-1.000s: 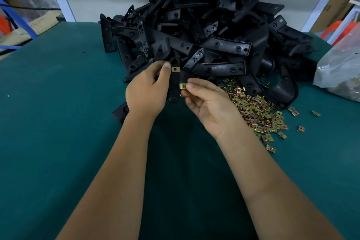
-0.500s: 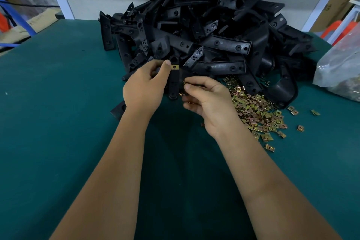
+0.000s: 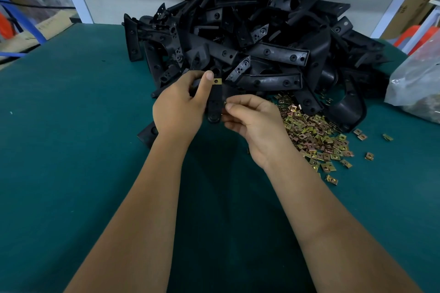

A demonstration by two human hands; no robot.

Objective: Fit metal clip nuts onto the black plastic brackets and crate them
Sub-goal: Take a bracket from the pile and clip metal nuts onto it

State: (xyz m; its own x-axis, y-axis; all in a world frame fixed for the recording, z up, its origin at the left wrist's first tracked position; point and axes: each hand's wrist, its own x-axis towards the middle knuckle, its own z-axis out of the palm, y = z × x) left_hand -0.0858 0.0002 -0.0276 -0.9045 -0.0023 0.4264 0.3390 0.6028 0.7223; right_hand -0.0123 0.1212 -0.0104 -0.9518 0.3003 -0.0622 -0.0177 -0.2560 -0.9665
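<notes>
My left hand (image 3: 178, 109) grips a narrow black plastic bracket (image 3: 215, 104) upright in front of the heap. A brass clip nut (image 3: 217, 81) sits on the bracket's upper end, beside my left thumb. My right hand (image 3: 252, 119) pinches a second clip nut (image 3: 225, 102) between thumb and forefinger against the bracket's right edge, near its middle; the nut is mostly hidden. Loose brass clip nuts (image 3: 316, 143) lie in a scatter just right of my right hand.
A big heap of black brackets (image 3: 262, 38) fills the back of the green table (image 3: 71, 150). A clear plastic bag (image 3: 419, 85) lies at the right edge. One bracket (image 3: 148, 132) lies flat under my left wrist. Cardboard boxes stand beyond the table's left side.
My right hand has brought its clip nut up and left against the bracket's edge, and the nut is now mostly covered by my fingertips. My left hand kept its grip.
</notes>
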